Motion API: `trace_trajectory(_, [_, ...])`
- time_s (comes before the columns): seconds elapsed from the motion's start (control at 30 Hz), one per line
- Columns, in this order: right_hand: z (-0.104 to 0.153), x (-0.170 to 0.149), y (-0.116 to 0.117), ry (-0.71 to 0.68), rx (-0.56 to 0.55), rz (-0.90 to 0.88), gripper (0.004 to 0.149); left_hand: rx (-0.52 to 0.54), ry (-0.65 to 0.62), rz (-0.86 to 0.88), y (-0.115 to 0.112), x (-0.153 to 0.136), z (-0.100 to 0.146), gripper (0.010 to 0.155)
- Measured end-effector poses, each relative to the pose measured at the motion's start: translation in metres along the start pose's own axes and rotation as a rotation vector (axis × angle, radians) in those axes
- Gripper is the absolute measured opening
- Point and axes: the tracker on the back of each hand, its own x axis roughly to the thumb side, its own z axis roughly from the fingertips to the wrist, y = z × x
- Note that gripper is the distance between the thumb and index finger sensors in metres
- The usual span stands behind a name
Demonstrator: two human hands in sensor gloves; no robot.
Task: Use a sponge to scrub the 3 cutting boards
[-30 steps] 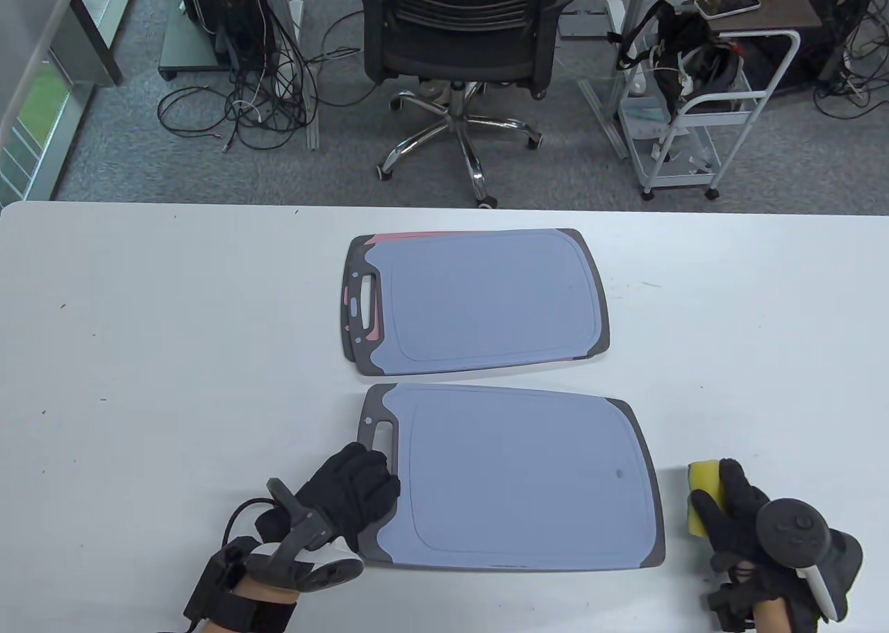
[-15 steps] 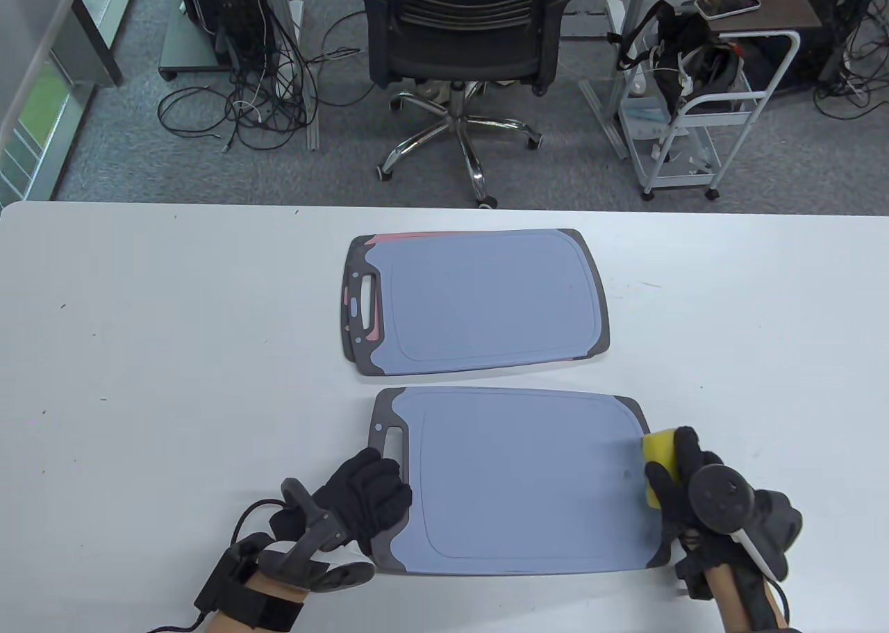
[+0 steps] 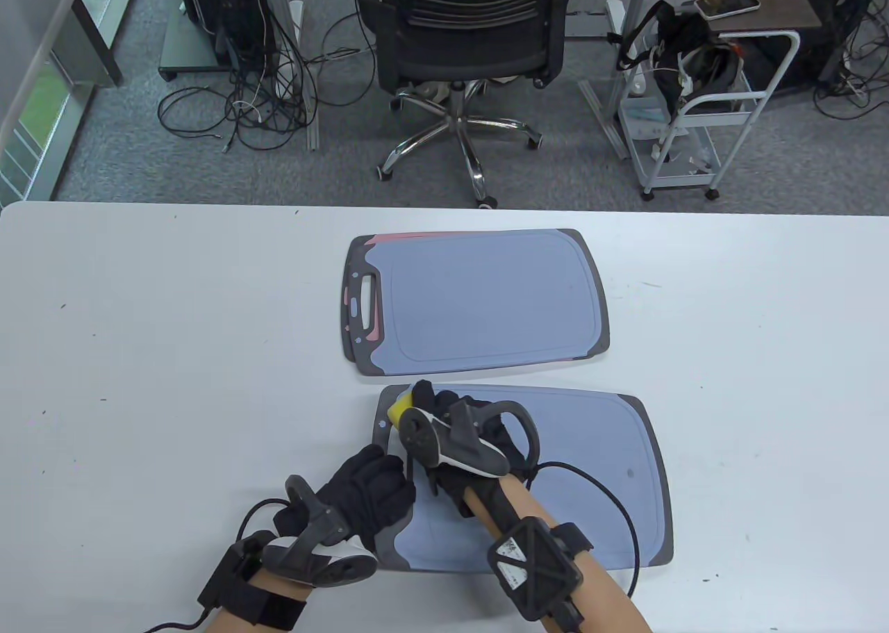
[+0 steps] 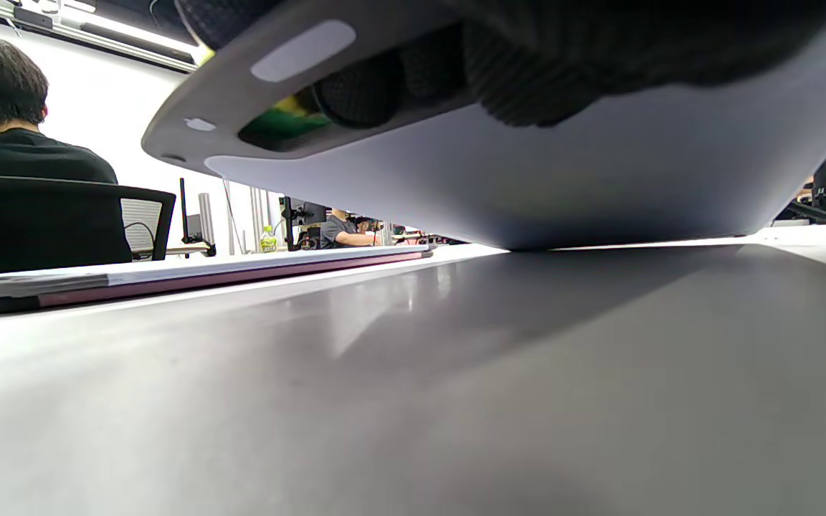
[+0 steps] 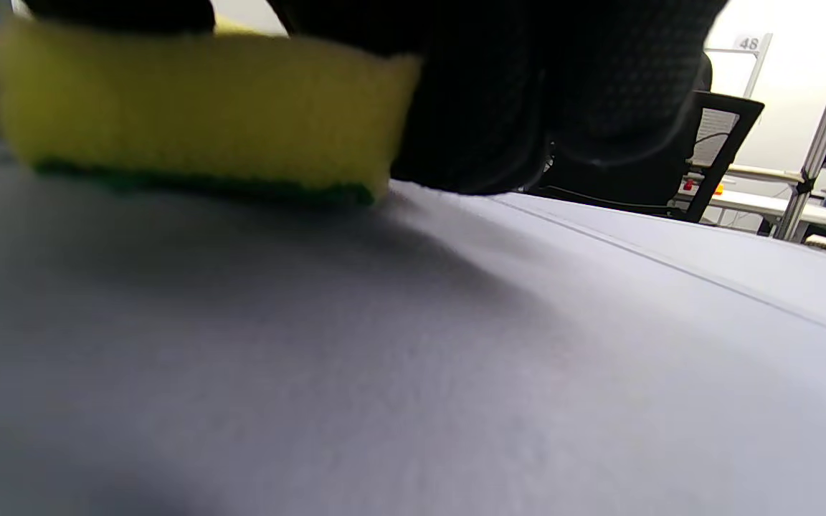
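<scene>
A large blue-grey cutting board with dark ends lies at the table's near edge. My left hand grips its left edge below the handle hole. In the left wrist view the board is tilted with its handle end raised, my fingers under it. My right hand holds a yellow sponge at the board's far left corner. The sponge sits green side down on the board. Farther back lies a stack of cutting boards, a red edge showing beneath.
The white table stretches wide on both sides. Beyond its far edge stand an office chair, a white cart and loose cables on the floor. A seated person shows in the left wrist view.
My right hand carried the sponge from the table right of the near board onto it, then swept left to the handle corner. The board shifted slightly right under my left hand.
</scene>
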Motion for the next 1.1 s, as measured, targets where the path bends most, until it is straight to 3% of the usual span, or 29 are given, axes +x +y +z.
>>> trace_trajectory(0.1, [0.000,-0.024,0.009,0.058,0.026,-0.010,0.071,0.014,0.004,0.027,-0.001,-0.002,0.001,0.044])
trace_trajectory(0.2, [0.016,-0.079,0.023,0.215,0.076,-0.032,0.071,0.030,0.008,0.044,0.000,-0.003,0.001,0.043])
trace_trajectory(0.33, [0.055,-0.168,0.048,0.461,0.148,0.006,0.071,0.031,0.010,0.047,0.000,-0.003,0.001,0.043])
trace_trajectory(0.4, [0.087,-0.224,0.066,0.664,0.195,-0.060,0.070,0.005,0.024,0.043,-0.002,-0.004,-0.002,0.043])
trace_trajectory(0.5, [0.109,-0.254,0.075,0.795,0.215,-0.172,0.071,-0.008,0.029,0.044,-0.003,-0.004,-0.003,0.044])
trace_trajectory(0.57, [0.104,-0.245,0.072,0.761,0.205,-0.172,0.071,-0.003,0.025,0.034,-0.003,-0.003,-0.002,0.044])
trace_trajectory(0.63, [0.089,-0.219,0.063,0.613,0.187,-0.114,0.071,-0.002,0.023,0.033,-0.003,-0.002,-0.002,0.044])
trace_trajectory(0.73, [0.061,-0.140,0.042,0.296,0.100,-0.171,0.071,-0.007,0.027,0.038,-0.003,-0.003,-0.002,0.044])
trace_trajectory(0.83, [0.050,-0.053,0.020,-0.011,0.074,-0.128,0.071,-0.014,0.032,0.046,-0.004,-0.004,-0.003,0.044])
trace_trajectory(0.93, [0.052,-0.007,0.009,-0.178,0.020,-0.035,0.070,-0.015,0.031,0.042,-0.003,-0.004,-0.003,0.043])
trace_trajectory(1.03, [0.055,-0.024,0.015,-0.137,0.030,-0.007,0.071,-0.019,0.029,0.042,-0.004,-0.003,-0.004,0.044])
trace_trajectory(1.1, [0.063,-0.063,0.026,0.023,0.059,-0.028,0.070,-0.030,0.029,0.048,-0.004,-0.004,-0.005,0.044])
